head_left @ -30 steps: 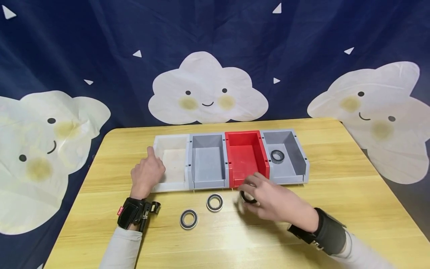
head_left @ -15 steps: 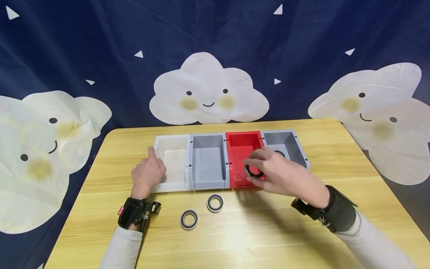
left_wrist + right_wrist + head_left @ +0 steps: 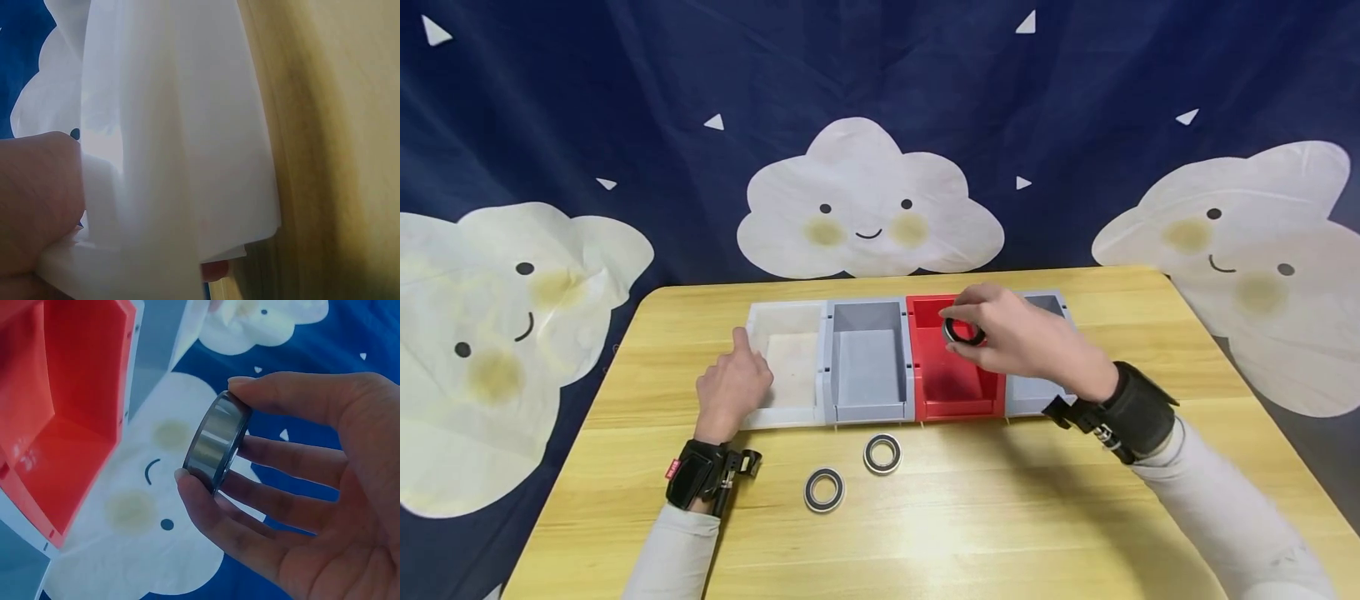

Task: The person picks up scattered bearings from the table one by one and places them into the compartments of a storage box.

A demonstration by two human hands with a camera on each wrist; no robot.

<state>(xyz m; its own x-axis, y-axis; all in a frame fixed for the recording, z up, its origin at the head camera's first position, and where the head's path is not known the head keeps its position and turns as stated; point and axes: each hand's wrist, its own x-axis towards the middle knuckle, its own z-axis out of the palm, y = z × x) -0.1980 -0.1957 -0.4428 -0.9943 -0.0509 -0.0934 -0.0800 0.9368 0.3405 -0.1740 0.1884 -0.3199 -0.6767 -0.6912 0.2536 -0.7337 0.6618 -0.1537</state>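
In a narrow fingertip grip, the right hand (image 3: 1018, 333) pinches a bearing (image 3: 215, 439) above the red bin (image 3: 942, 375), at 9 o'clock from its palm, while the left hand (image 3: 732, 385), farther toward 9, holds the white bin (image 3: 792, 367).

Light grey sleeves (image 3: 1228, 512); black wristbands (image 3: 1142, 412) with black mounts (image 3: 1062, 413); red tag (image 3: 673, 469), left band.

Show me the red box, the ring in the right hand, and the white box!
Red box (image 3: 949, 382), head view: inside floor.
Held ring (image 3: 215, 442), right wrist view: shiny outer side.
White box (image 3: 792, 362), head view: inside floor.
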